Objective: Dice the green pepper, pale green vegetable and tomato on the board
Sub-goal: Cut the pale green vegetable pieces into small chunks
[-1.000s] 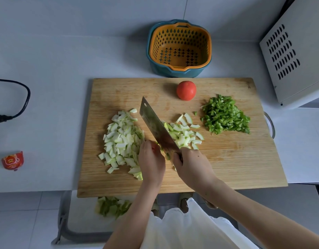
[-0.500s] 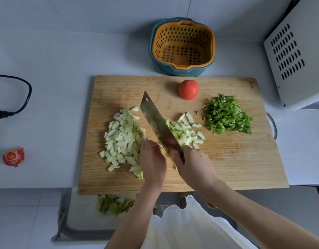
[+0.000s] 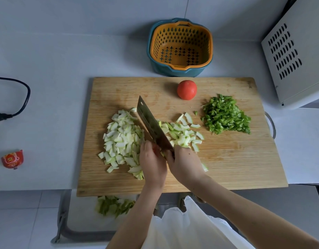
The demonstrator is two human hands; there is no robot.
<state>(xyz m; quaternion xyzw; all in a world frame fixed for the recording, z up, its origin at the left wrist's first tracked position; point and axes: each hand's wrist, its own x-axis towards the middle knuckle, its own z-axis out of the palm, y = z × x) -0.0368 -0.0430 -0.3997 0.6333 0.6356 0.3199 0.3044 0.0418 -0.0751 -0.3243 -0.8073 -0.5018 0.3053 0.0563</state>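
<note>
On the wooden board (image 3: pixel 227 159) a whole red tomato (image 3: pixel 186 89) sits at the back. A heap of diced green pepper (image 3: pixel 226 117) lies at the right. Pale green vegetable pieces form a big pile (image 3: pixel 121 139) left of the cleaver (image 3: pixel 151 123) and a smaller pile (image 3: pixel 183 133) right of it. My right hand (image 3: pixel 184 163) grips the cleaver's handle, with the blade edge down between the piles. My left hand (image 3: pixel 152 161) sits just left of the blade, fingers curled down over pale pieces; what lies under it is hidden.
An orange strainer in a teal basket (image 3: pixel 180 47) stands behind the board. A grey vented appliance (image 3: pixel 299 51) is at the right, a black cable (image 3: pixel 20 97) and a small red packet (image 3: pixel 12 159) at the left. Green scraps (image 3: pixel 113 205) lie in a bin below the counter edge.
The cleaver lifted a little and came back down, its tip edging slightly left. Both hands stay at the same spot on the board.
</note>
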